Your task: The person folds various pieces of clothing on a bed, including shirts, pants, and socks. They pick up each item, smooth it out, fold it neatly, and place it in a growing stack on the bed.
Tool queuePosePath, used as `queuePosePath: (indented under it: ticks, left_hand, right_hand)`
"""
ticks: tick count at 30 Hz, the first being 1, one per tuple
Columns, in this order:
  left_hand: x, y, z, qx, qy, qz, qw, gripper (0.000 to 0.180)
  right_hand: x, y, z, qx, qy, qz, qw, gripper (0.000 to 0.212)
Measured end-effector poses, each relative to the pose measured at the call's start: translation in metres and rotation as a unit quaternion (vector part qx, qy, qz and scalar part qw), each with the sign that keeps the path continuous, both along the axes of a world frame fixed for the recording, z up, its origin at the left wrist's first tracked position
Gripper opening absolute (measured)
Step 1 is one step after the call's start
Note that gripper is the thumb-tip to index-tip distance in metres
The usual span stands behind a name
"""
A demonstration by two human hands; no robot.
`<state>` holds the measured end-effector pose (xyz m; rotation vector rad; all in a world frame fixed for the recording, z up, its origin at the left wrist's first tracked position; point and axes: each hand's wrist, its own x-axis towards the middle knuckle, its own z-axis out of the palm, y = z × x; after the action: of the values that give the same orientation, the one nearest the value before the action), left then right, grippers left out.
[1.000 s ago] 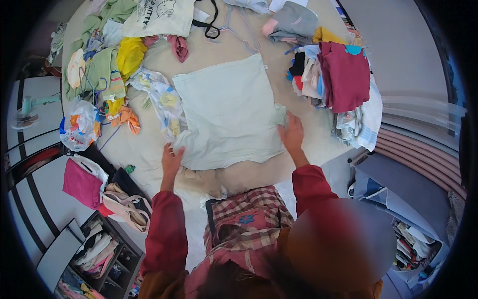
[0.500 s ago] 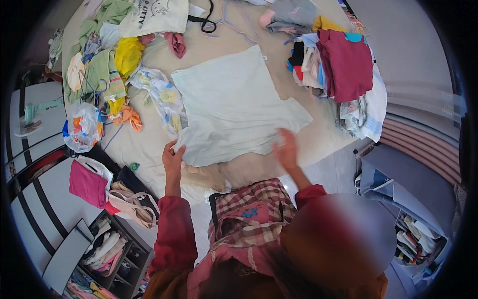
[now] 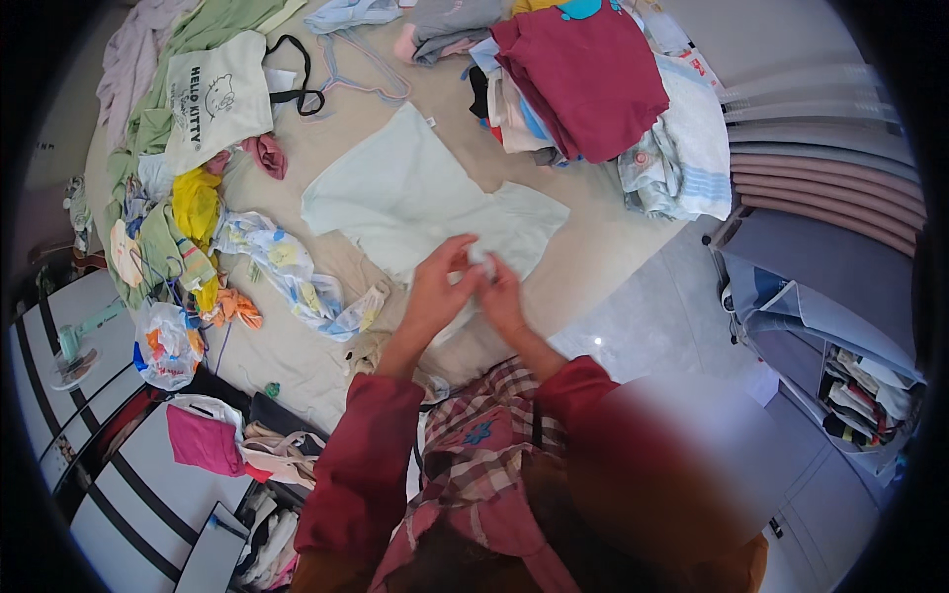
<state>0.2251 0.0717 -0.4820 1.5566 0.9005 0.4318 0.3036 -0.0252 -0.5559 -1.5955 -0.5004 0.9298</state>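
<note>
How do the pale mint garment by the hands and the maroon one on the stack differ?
Colour: the pale mint garment is very light; the maroon garment is deep red.
Pose: the mint one lies loosely spread; the maroon one is folded, atop a stack.
Contact: left hand and right hand are at the mint one's near edge; neither is at the maroon one.
Shared: both are cloth.

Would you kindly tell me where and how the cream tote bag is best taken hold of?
I would take the cream tote bag by its black handle, coming from the right. The bag lies flat, offering little raised edge to pinch, while the handle loops out on that side; green cloth crowds the left.
</note>
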Motion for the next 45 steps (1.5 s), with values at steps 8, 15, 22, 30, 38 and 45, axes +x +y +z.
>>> queuePosePath:
  ticks: [8, 15, 22, 30, 38, 45]
  left_hand:
    - [-0.028, 0.068, -0.061, 0.132, 0.144, 0.064, 0.979, 0.032]
    - [-0.049, 0.121, -0.040, 0.324, 0.276, -0.023, 0.905, 0.061]
    - [-0.022, 0.156, -0.060, 0.474, 0.269, -0.235, 0.805, 0.054]
    - [-0.039, 0.212, -0.079, 0.143, 0.092, -0.096, 0.981, 0.018]
    - [0.004, 0.285, -0.067, -0.019, 0.006, 0.213, 0.977, 0.027]
    - [-0.014, 0.225, -0.085, 0.387, 0.242, -0.073, 0.887, 0.045]
  right_hand:
    - [0.136, -0.041, -0.071, -0.127, 0.212, -0.204, 0.947, 0.016]
    - [0.127, -0.024, -0.040, -0.077, 0.118, -0.192, 0.971, 0.039]
    - [0.127, -0.016, -0.042, -0.030, 0.019, -0.181, 0.983, 0.042]
    - [0.141, -0.008, -0.028, -0.022, -0.019, -0.171, 0.985, 0.037]
    - [0.153, -0.012, -0.063, -0.082, 0.030, -0.184, 0.979, 0.039]
    - [0.155, -0.006, -0.052, -0.115, -0.023, -0.166, 0.979, 0.040]
